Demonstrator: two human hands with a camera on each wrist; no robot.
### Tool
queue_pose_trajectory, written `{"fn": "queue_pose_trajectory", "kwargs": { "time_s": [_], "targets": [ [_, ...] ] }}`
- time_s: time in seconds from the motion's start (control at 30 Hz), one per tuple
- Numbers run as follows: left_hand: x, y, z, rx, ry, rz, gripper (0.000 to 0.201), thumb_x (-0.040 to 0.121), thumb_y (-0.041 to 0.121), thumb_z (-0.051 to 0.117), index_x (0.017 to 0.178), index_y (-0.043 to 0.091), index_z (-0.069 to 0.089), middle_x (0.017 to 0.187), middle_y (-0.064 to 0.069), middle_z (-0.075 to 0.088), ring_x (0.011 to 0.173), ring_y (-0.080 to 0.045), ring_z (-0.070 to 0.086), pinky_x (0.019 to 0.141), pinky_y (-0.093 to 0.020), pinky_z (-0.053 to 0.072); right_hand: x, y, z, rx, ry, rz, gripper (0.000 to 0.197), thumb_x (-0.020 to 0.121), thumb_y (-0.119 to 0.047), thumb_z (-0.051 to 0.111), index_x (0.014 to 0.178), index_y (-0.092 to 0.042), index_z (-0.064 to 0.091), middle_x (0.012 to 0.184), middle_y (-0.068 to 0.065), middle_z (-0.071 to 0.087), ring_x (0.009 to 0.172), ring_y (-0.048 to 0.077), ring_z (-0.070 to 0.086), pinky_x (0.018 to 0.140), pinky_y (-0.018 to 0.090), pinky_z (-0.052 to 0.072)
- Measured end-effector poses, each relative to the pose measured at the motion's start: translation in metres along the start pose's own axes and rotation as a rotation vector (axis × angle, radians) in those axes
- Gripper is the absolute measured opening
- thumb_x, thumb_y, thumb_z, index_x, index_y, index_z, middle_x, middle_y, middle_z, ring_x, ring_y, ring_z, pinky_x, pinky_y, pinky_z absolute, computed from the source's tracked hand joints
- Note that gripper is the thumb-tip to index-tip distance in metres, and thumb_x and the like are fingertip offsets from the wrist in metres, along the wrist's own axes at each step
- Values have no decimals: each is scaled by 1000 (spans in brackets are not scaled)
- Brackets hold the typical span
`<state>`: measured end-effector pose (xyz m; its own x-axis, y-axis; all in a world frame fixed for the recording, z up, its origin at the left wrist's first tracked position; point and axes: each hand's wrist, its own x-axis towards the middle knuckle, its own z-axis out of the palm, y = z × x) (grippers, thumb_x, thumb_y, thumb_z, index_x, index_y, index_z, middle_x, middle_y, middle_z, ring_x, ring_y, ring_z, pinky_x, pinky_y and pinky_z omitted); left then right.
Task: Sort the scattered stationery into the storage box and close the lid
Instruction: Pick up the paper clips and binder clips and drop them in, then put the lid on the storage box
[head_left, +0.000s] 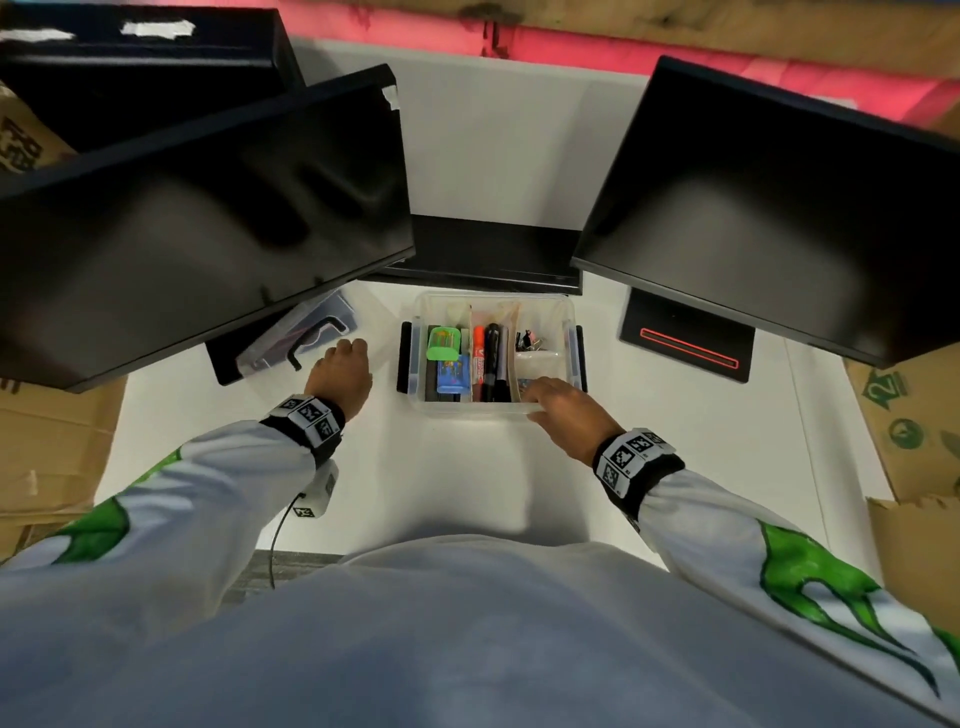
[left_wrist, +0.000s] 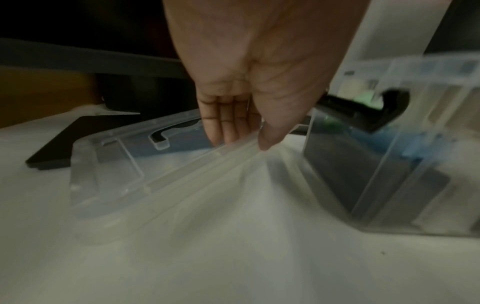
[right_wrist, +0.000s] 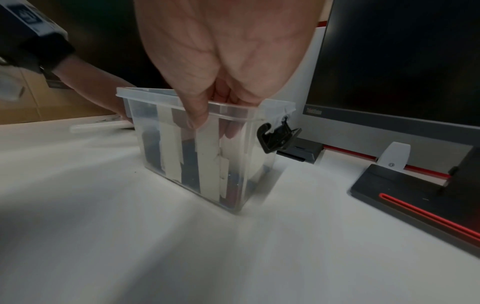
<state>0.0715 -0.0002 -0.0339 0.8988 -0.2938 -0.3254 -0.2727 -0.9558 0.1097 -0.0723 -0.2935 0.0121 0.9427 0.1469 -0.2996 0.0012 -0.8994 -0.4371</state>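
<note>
The clear storage box (head_left: 566, 317) stands open in the middle of the white desk, its black side latches hanging loose. Inside lie a green sharpener (head_left: 443, 343), a red marker (head_left: 478, 358), a black marker (head_left: 493, 364) and binder clips (head_left: 530, 340). My right hand (head_left: 540, 397) grips the box's near rim (right_wrist: 145, 96), thumb outside on the wall, fingers inside. The clear lid (head_left: 311, 332) with a black handle lies left of the box, partly under the left monitor. My left hand (left_wrist: 245, 144) pinches the lid's (left_wrist: 116, 170) near rim between fingers and thumb.
Two dark monitors (head_left: 208, 218) (head_left: 769, 208) overhang the desk on either side of the box. A black monitor base with a red line (head_left: 685, 343) sits right of the box. Cardboard boxes (head_left: 914, 415) flank the desk.
</note>
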Motion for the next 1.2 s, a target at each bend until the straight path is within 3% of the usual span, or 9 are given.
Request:
{"fn": "queue_pose_trajectory", "kwargs": {
  "time_s": [0.27,0.43,0.53,0.63,0.73,0.83,0.93,1.03,1.2],
  "targets": [
    [-41,5,-40,-281,138,45,26,90,17,59,108,0,49,109,-19,56,100,-37,57,82,-44,47,-1,1,-25,134,-28,-37,35,85,-36,71,111,-15,62,112,3,64,101,19,61,90,31,51],
    [-82,54,-71,-287,166,272,21,91,16,59,106,4,51,108,-15,55,97,-34,55,75,-36,43,4,-19,-44,367,163,-12,37,92,-56,48,104,-24,62,100,-5,65,92,11,61,84,31,53],
    [-95,87,-79,-161,208,507,18,91,15,61,106,5,58,113,-14,56,103,-31,55,84,-42,51,6,-36,-60,611,292,85,40,96,-55,40,105,-23,62,95,-4,67,84,12,64,78,28,55],
    [-92,113,-77,50,239,707,14,83,18,70,93,9,65,101,-7,58,90,-25,59,77,-39,54,12,-36,-71,763,367,242,41,95,-50,48,115,-16,59,100,0,68,82,11,66,62,20,51],
    [-80,130,-66,-1,164,754,21,91,22,58,109,11,57,113,-11,56,101,-29,57,87,-41,49,18,-16,-63,714,368,402,26,93,-31,56,111,-12,59,102,11,70,85,25,67,71,30,51],
    [-67,137,-60,-72,149,697,25,92,36,57,109,18,60,114,-6,56,109,-26,54,93,-38,45,17,1,-47,647,352,530,25,93,-29,52,107,-9,56,104,17,70,89,33,68,83,42,56],
    [-46,120,-56,-85,169,490,38,92,37,56,127,21,57,129,-8,52,119,-27,49,102,-41,39,11,7,-37,542,380,591,30,96,-27,52,114,-3,51,109,16,65,100,34,63,82,34,49],
    [-30,92,-49,-88,187,316,49,97,35,50,144,25,42,148,-13,39,135,-32,39,110,-47,32,12,3,-35,453,414,575,28,95,-22,53,113,0,49,114,20,62,103,37,60,81,35,47],
    [-17,82,-41,-103,161,343,48,101,34,43,148,26,35,156,-10,30,143,-30,29,113,-47,26,17,5,-33,246,356,517,32,94,-16,53,122,-4,44,123,20,50,112,39,53,93,46,48]
  ]
}}
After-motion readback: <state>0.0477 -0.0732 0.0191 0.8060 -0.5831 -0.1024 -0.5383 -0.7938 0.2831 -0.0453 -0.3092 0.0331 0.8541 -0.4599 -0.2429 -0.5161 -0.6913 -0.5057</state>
